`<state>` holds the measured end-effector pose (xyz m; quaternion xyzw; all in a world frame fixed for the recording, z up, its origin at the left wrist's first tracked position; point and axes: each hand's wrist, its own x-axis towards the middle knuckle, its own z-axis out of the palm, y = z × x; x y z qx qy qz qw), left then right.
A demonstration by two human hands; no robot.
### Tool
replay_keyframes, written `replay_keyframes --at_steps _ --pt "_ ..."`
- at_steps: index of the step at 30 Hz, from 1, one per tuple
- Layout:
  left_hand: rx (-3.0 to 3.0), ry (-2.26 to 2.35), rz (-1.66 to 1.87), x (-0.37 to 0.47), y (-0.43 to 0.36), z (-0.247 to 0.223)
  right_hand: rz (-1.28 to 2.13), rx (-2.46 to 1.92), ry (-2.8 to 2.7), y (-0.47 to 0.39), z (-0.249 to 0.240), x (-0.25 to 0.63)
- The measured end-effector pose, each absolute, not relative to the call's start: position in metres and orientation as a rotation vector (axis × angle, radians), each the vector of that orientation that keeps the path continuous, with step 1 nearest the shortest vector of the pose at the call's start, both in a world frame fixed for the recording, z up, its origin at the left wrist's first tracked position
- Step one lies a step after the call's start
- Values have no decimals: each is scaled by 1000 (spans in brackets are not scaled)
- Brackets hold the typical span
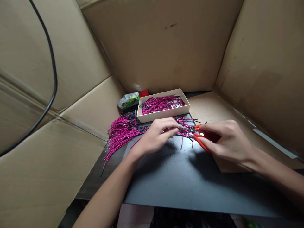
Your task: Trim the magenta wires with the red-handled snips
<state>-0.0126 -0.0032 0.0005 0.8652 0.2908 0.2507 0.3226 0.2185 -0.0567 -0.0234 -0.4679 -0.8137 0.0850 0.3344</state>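
Note:
My right hand [230, 141] is closed around a pair of red-handled pliers [200, 142], whose handles are spread apart. Their narrow dark jaws point left and reach the fingertips of my left hand [158, 134]. Thumb and forefinger of that hand are pinched together at the jaws; what lies between them is too small and hidden to make out. Behind and beside my left hand spreads a loose pile of magenta wires [123, 134] with black ends. Several more wires lie under and behind the jaws.
A cream box [163, 116] behind my hands holds many magenta wires. At its left lies a green, white and red packet [130, 99]. A dark grey mat [166, 186] covers the table front, with a cardboard sheet [206, 109] at right. Cardboard walls [161, 47] enclose the place; a black cable [53, 66] hangs left.

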Motion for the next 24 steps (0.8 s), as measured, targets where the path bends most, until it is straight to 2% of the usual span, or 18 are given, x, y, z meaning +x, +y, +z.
replay_keyframes --at_steps 24 --pt "2206 776 661 -12 -3 -4 206 -1216 -2108 -56 -22 217"
